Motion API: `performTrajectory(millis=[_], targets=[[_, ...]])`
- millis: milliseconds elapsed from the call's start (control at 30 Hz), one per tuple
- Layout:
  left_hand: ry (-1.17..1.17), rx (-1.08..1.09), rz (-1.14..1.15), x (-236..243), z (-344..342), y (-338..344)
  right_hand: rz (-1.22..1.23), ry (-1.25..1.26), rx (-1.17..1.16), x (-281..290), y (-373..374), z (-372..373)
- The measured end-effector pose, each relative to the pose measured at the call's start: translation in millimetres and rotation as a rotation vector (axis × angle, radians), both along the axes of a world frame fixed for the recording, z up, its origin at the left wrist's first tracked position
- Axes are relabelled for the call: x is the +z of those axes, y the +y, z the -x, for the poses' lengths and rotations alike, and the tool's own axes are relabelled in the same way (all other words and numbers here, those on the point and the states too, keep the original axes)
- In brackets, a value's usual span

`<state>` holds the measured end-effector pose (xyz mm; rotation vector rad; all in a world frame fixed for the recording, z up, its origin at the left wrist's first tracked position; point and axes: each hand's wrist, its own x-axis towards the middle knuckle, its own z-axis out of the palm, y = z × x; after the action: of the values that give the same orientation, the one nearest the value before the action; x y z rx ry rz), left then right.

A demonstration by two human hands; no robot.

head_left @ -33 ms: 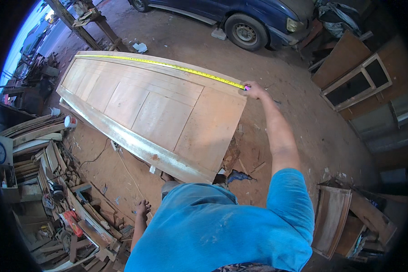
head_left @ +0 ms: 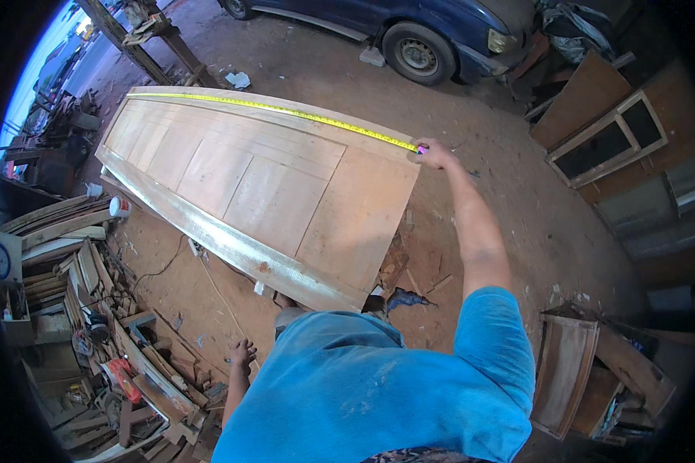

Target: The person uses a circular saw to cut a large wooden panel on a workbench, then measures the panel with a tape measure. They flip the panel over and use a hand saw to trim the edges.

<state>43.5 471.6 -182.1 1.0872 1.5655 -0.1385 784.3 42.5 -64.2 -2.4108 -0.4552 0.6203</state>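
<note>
A long wooden door panel (head_left: 279, 202) lies flat in front of me, with rectangular sections and a pale, shiny strip along its near long edge. Along the far long edge runs the yellow blade of a tape measure (head_left: 316, 118), stretched from the far left end to the right corner. At that corner my right hand (head_left: 437, 154) is closed round the tape's case, of which a small pink-purple part shows. My left hand (head_left: 243, 354) hangs low at my left side, away from the panel. Its fingers are curled; a small bluish tip shows beside them, too small to name.
A dark blue vehicle (head_left: 463, 38) is parked beyond the panel. Piled wood offcuts (head_left: 120, 332) fill the left side, near a white bucket (head_left: 120, 207). A blue drill-like tool (head_left: 409, 299) lies on the dirt. Wooden frames (head_left: 610, 139) lean at right.
</note>
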Motion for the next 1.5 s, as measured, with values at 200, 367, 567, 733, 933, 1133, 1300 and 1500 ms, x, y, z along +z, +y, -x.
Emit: performTrajectory(millis=[200, 367, 567, 733, 933, 1133, 1300, 1500], targets=[[0.049, -0.087, -0.034, 7.0, 0.0, -6.2, -0.049, -0.006, -0.010, -19.4, -35.9, 8.2], [0.025, -0.169, -0.008, 12.2, 5.3, -10.3, 0.015, -0.031, -0.006, -33.0, -54.6, 11.3], [0.088, -0.162, -0.034, 7.5, 6.7, -8.4, 0.012, -0.058, -0.023, -25.4, -58.0, 21.6], [0.039, -0.094, -0.009, -2.1, 13.8, -3.3, 0.018, -0.075, -0.041, -17.1, -52.9, 32.0], [0.052, -0.131, -0.005, 3.7, 2.0, -10.8, 0.028, -0.140, -0.032, -26.0, -63.5, 27.6], [0.049, -0.095, 0.003, -22.5, 36.0, -9.8, 0.152, -0.040, -0.053, 1.8, -31.2, 41.4], [0.091, -0.184, -0.035, -17.5, 28.0, -5.2, -0.076, 0.013, 0.108, 92.8, 38.5, 108.0], [0.102, -0.185, -0.033, 2.8, -8.5, -23.3, -0.240, 0.558, 0.193, 41.0, 127.7, 208.6]])
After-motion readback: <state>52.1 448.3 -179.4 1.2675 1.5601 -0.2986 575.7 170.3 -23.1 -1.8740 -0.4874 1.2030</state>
